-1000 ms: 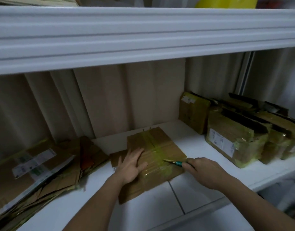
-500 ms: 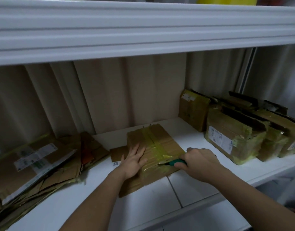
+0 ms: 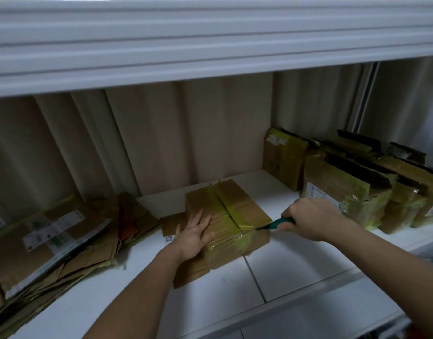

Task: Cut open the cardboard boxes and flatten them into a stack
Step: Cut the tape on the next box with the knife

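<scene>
White shelf (image 3: pixel 296 272) | L hand (image 3: pixel 194 234) flat on box (image 3: pixel 235 206) | R hand (image 3: pixel 310 220) fingers clamped on cutter (image 3: pixel 275 224)

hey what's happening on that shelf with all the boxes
A person is cutting open a taped cardboard box on a white shelf. The left hand presses flat on the box top, while the right hand grips a green-handled cutter with its blade at the yellow tape on the box's near right edge. A stack of flattened cardboard lies to the left; more taped boxes wait on the right.
</scene>
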